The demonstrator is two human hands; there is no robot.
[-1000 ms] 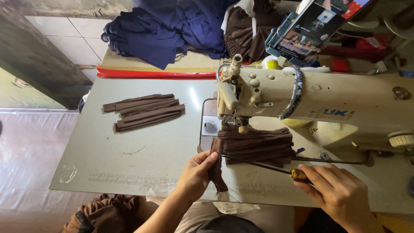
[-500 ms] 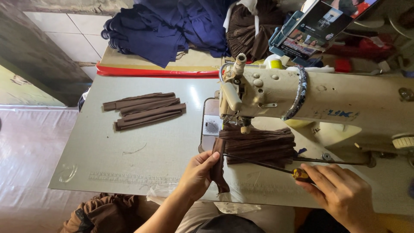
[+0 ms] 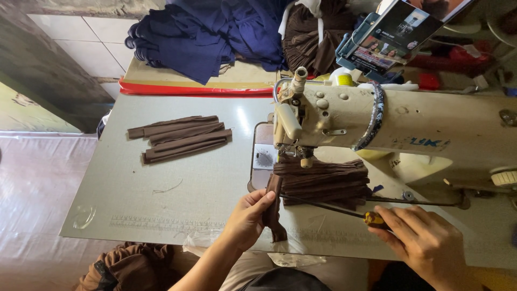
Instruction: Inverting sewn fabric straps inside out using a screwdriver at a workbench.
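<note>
Left hand (image 3: 246, 216) pinches brown strip (image 3: 273, 207), long axis toward machine needle; bare table (image 3: 177, 183) leftward. Right hand (image 3: 425, 242) clamps screwdriver (image 3: 344, 211), tip pointing left.

— Where is room lying open on the sewing table (image 3: 177, 199)?

— The stretch between the stack of brown fabric strips (image 3: 180, 137) and the needle plate (image 3: 264, 161) is lying bare, and so is the near-left part of the table.

— What is blocking the right side?

— The sewing machine (image 3: 409, 129) is spanning it, with pleated brown fabric (image 3: 323, 180) filling the gap under its arm. The left hand (image 3: 245, 218) and right hand (image 3: 425, 242) are occupying the near edge, a thin rod (image 3: 323, 206) crossing between them.
</note>
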